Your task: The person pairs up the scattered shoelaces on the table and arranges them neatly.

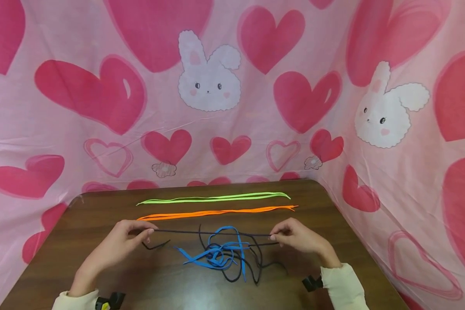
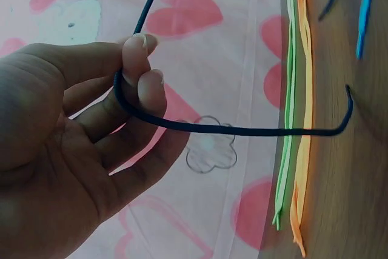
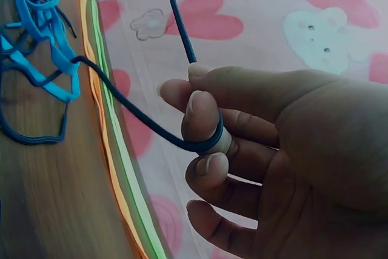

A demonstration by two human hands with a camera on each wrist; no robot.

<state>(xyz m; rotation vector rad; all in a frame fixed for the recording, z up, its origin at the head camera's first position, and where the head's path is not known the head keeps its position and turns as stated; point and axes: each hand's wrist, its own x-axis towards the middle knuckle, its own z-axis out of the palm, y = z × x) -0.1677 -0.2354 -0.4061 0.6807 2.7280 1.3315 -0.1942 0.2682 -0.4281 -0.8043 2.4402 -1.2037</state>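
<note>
A dark round shoelace (image 1: 213,233) is stretched level between both hands above the table. My left hand (image 1: 125,241) pinches it between thumb and fingers, and a short tail hangs past the palm, as the left wrist view shows. On the other side my right hand (image 1: 299,236) pinches the same lace (image 3: 145,119), which bends around a finger and runs back toward the pile. Between the hands, a blue flat shoelace (image 1: 218,256) lies loosely tangled with dark lace on the table.
Beyond the hands an orange shoelace (image 1: 217,212) lies roughly straight across the brown table (image 1: 170,288). Farther back a lime-green shoelace (image 1: 217,199) lies nearly parallel to it. A pink cloth with hearts and rabbits (image 1: 255,112) hangs behind and to the sides.
</note>
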